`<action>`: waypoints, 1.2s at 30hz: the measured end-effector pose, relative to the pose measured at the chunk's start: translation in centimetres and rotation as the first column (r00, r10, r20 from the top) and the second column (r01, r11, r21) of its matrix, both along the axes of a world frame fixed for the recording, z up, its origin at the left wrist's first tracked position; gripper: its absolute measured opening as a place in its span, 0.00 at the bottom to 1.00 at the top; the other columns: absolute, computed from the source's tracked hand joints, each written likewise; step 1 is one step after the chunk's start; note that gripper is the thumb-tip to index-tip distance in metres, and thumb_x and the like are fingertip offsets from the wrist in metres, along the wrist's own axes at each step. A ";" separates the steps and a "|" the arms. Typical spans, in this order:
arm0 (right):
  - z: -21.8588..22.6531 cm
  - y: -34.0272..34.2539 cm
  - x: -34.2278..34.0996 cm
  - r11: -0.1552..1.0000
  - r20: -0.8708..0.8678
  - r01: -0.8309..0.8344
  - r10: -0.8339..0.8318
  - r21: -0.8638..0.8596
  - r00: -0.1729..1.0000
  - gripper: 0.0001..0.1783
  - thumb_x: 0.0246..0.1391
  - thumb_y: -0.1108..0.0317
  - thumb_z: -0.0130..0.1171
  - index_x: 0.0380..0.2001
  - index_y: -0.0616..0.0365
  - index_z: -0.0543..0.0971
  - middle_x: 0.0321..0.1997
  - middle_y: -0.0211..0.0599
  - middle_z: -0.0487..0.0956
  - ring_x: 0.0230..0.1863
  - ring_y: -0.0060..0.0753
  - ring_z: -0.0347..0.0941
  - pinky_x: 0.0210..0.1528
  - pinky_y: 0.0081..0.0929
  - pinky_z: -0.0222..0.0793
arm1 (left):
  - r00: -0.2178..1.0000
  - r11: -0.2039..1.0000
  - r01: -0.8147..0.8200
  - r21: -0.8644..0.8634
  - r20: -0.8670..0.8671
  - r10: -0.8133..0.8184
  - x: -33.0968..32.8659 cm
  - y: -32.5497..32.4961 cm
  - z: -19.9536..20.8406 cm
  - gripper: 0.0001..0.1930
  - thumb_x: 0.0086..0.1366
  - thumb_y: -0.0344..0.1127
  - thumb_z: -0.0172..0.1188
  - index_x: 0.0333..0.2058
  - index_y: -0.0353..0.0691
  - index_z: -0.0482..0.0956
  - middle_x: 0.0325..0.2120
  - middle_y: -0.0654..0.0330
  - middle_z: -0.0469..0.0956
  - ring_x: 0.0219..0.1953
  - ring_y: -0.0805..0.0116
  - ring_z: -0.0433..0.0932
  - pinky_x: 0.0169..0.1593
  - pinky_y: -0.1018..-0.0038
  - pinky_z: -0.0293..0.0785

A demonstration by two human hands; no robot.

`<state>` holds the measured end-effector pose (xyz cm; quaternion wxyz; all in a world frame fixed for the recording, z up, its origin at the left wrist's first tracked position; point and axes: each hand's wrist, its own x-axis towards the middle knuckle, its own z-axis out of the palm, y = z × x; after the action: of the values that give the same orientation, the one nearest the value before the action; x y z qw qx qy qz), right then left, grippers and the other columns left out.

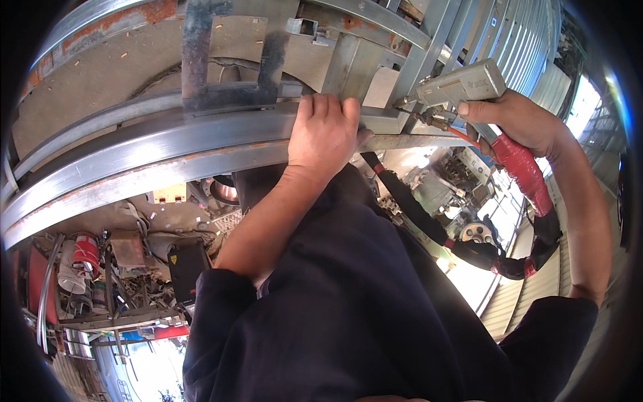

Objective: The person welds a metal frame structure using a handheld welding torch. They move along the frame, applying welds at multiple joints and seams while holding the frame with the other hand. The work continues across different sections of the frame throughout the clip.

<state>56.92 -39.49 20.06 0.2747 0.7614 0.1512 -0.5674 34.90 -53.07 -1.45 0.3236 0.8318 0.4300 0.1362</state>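
My left hand (323, 137) is closed over a long shiny square metal tube (221, 134), with its fingers folded across the top. To the right, my right hand (521, 122) grips a handheld welding gun (462, 84) with a grey boxy body. Its thumb lies along the gun's side. The gun's nozzle points left, close to the tube's right end, where uprights join it; I cannot tell whether the tip touches. From the grip, a thick cable (519, 171), wrapped in red tape and then black sleeving, loops down behind my right forearm.
A flat dark steel bracket (195, 63) stands against the tube's far side. Metal bars (516, 53) run off at the upper right. Below left are a cluttered shelf (120, 318), a red can (86, 253) and a black case (189, 268). Machinery with a round wheel (477, 233) sits below right.
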 end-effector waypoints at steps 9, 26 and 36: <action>-1.0 -0.1 0.4 1.000 -0.034 -0.012 0.013 0.020 0.999 0.31 0.63 0.52 0.68 0.61 0.61 0.78 0.53 0.38 0.82 0.42 0.29 0.80 0.38 0.28 0.80 | 1.000 0.999 0.008 -0.032 0.002 -0.008 0.0 0.0 -0.1 0.30 0.51 0.61 0.75 0.35 0.43 0.72 0.31 0.57 0.79 0.40 0.56 0.80 0.52 0.61 0.71; -1.9 0.0 -0.7 0.994 -0.043 -0.084 0.081 -0.064 0.996 0.30 0.63 0.48 0.67 0.57 0.62 0.82 0.46 0.40 0.85 0.43 0.31 0.82 0.44 0.30 0.79 | 1.000 0.999 0.018 -0.038 0.000 -0.018 -0.1 0.2 0.0 0.30 0.50 0.59 0.76 0.36 0.43 0.71 0.31 0.57 0.79 0.42 0.57 0.80 0.57 0.59 0.70; -2.4 -0.7 -0.5 0.994 -0.099 -0.108 0.107 -0.004 0.989 0.32 0.68 0.51 0.65 0.65 0.63 0.75 0.48 0.39 0.78 0.31 0.27 0.77 0.31 0.29 0.77 | 1.000 1.000 0.002 -0.009 0.011 -0.002 -0.2 0.1 -0.1 0.29 0.50 0.58 0.76 0.36 0.43 0.72 0.31 0.56 0.79 0.42 0.56 0.79 0.58 0.58 0.71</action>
<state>56.40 -40.16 17.65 0.3008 0.7220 0.2028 -0.5892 34.75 -53.00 -1.51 0.3301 0.8298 0.4281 0.1387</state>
